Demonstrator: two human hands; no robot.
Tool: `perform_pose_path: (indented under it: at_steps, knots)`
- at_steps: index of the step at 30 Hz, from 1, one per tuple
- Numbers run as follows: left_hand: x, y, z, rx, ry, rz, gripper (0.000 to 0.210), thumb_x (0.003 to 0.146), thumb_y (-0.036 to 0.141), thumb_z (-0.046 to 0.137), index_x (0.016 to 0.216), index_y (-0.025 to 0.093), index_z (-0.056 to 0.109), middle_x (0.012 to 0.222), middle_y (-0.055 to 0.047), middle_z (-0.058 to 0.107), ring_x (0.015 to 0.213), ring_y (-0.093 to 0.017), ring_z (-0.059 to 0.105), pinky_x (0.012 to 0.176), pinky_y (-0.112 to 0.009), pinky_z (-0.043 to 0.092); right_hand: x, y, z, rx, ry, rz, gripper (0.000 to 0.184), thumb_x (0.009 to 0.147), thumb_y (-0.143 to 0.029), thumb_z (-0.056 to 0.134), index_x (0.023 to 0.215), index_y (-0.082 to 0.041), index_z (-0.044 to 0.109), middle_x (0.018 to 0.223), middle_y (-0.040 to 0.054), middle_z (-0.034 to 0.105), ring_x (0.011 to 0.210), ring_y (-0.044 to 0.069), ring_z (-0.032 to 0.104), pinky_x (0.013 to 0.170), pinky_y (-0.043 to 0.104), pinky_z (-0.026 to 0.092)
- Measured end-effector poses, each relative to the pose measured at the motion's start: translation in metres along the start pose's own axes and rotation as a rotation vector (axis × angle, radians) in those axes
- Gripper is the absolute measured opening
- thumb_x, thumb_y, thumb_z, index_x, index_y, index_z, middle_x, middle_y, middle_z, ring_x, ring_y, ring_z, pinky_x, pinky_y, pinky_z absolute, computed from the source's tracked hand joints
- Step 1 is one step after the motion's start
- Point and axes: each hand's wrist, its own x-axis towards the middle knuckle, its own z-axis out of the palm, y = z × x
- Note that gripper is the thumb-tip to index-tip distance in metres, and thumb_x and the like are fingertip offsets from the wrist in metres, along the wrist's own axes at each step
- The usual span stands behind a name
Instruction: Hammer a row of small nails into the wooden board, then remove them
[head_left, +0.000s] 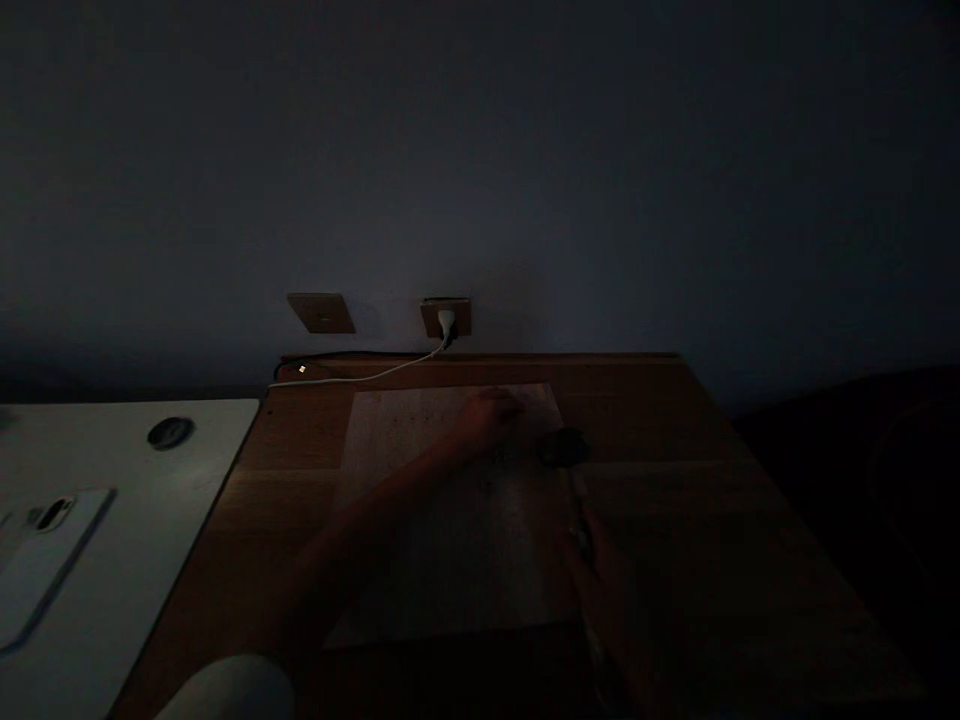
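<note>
The scene is very dark. A pale, roughly square sheet or board (450, 560) lies on the wooden table. Over its far part is my left hand (487, 415), its fingers curled together; what they hold, if anything, is lost in the shadow. Just below that hand, a few small things (501, 456) lie on the sheet, too dim to name. My right hand (600, 580) is closed round the handle of a long-handled tool with a dark rounded head (562, 447). The head is at the sheet's right edge, to the right of my left hand.
At the back, a white plug (446, 322) sits in a wall socket, its cable (360, 379) running left along the table (675, 500). Another wall plate (322, 313) is farther left. A white surface (202, 500) adjoins on the left, with a dark round object (171, 432) on it.
</note>
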Motion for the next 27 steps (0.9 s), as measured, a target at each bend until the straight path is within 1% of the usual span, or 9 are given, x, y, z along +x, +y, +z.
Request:
perform_pose_path:
  at_steps: [4,9,12,15,18,20,22,24,27]
  knots:
    - [0.0,0.001,0.0,0.017,-0.018,0.008,0.023,0.089,0.014,0.064,0.108,0.018,0.076,0.108,-0.007,0.073,0.102,-0.02,0.067,0.095,-0.032,0.052,0.0,-0.002,0.0,0.011,-0.005,-0.005,0.084,0.081,-0.072,0.051,0.142,-0.015,0.055,0.147,0.0183,0.058,0.134,0.034,0.055,0.112,0.048,0.044]
    - [0.001,0.002,-0.001,0.016,-0.046,0.027,0.023,0.091,0.016,0.064,0.11,0.018,0.077,0.11,-0.008,0.073,0.106,-0.022,0.067,0.097,-0.034,0.052,0.0,-0.005,-0.001,0.006,-0.032,0.016,0.087,0.081,-0.074,0.05,0.142,-0.014,0.055,0.143,0.0193,0.061,0.131,0.035,0.058,0.107,0.046,0.048]
    - [0.002,0.001,0.0,0.002,-0.049,0.011,0.023,0.091,0.017,0.064,0.109,0.019,0.077,0.11,-0.008,0.072,0.103,-0.022,0.068,0.094,-0.033,0.053,0.003,-0.004,-0.002,0.006,-0.027,-0.001,0.081,0.082,-0.072,0.053,0.141,-0.017,0.058,0.141,0.0171,0.063,0.129,0.035,0.059,0.106,0.047,0.049]
    - [0.002,-0.002,0.002,-0.028,-0.039,0.0,0.023,0.09,0.014,0.063,0.107,0.019,0.077,0.109,-0.007,0.073,0.102,-0.02,0.068,0.094,-0.031,0.053,0.008,-0.003,-0.005,-0.018,-0.028,0.006,0.071,0.083,-0.069,0.056,0.135,-0.021,0.064,0.129,0.0141,0.07,0.119,0.034,0.066,0.097,0.046,0.054]
    - [0.003,-0.003,0.004,-0.051,-0.024,-0.031,0.028,0.088,0.013,0.063,0.113,0.018,0.075,0.113,-0.007,0.075,0.104,-0.02,0.069,0.094,-0.03,0.053,0.012,-0.006,-0.007,-0.023,-0.028,0.017,0.071,0.08,-0.069,0.059,0.13,-0.02,0.066,0.12,0.0135,0.073,0.111,0.034,0.068,0.087,0.042,0.057]
    - [0.002,-0.002,0.004,-0.054,-0.019,-0.069,0.034,0.087,0.013,0.063,0.12,0.018,0.071,0.117,-0.007,0.074,0.105,-0.02,0.069,0.094,-0.03,0.053,0.014,-0.01,-0.008,-0.008,-0.043,0.023,0.07,0.081,-0.07,0.057,0.128,-0.02,0.068,0.116,0.0127,0.074,0.108,0.032,0.069,0.081,0.039,0.057]
    - [0.002,0.0,0.004,-0.055,-0.02,-0.107,0.038,0.088,0.015,0.062,0.125,0.019,0.069,0.117,-0.006,0.075,0.103,-0.019,0.07,0.092,-0.029,0.054,0.016,-0.016,-0.007,0.014,-0.063,0.028,0.068,0.082,-0.071,0.054,0.126,-0.019,0.068,0.106,0.0107,0.075,0.098,0.03,0.071,0.074,0.035,0.056]
    - [0.002,0.002,0.003,-0.054,-0.033,-0.136,0.038,0.088,0.017,0.061,0.126,0.019,0.068,0.113,-0.006,0.076,0.098,-0.019,0.071,0.088,-0.028,0.054,0.02,-0.022,-0.006,0.028,-0.061,0.014,0.067,0.083,-0.07,0.054,0.124,-0.019,0.069,0.094,0.0082,0.075,0.086,0.027,0.071,0.068,0.034,0.055]
    - [0.002,0.004,0.001,-0.054,-0.047,-0.134,0.036,0.087,0.019,0.062,0.123,0.018,0.069,0.111,-0.006,0.076,0.096,-0.02,0.071,0.086,-0.028,0.055,0.028,-0.029,-0.004,0.03,-0.022,-0.05,0.064,0.084,-0.067,0.056,0.123,-0.019,0.069,0.085,0.0061,0.073,0.076,0.025,0.068,0.062,0.033,0.052]
